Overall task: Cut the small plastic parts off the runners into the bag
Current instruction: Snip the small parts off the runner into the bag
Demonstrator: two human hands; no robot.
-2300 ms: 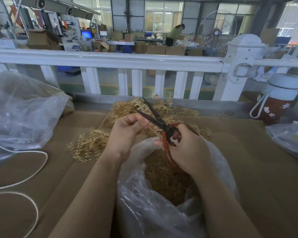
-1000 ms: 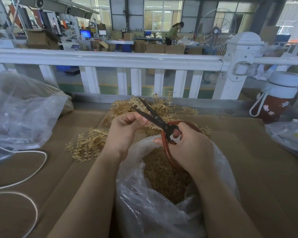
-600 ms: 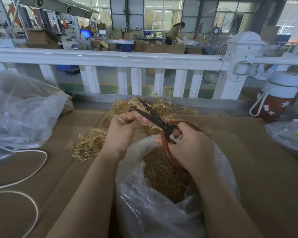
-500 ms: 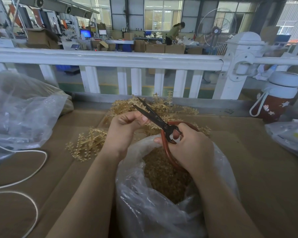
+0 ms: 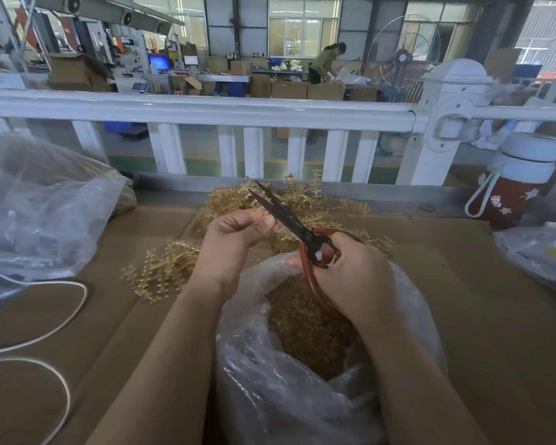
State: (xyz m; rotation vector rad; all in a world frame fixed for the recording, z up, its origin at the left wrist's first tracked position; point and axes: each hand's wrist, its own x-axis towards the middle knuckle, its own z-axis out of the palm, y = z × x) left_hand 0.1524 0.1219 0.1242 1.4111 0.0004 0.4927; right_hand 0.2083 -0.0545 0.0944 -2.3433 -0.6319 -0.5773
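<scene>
The right hand (image 5: 353, 271) is clenched around the red loop handles of the scissors (image 5: 297, 231), whose dark blades stand slightly parted and point up and away. The left hand (image 5: 235, 242) pinches a thin amber runner (image 5: 260, 220) between thumb and curled fingers, just beside the blades. Both hands hover over the open clear plastic bag (image 5: 302, 396), which holds a heap of cut parts (image 5: 305, 329). More runners (image 5: 305, 200) lie piled beyond on the cardboard-covered table (image 5: 495, 316), with a smaller cluster (image 5: 164, 271) to the left.
</scene>
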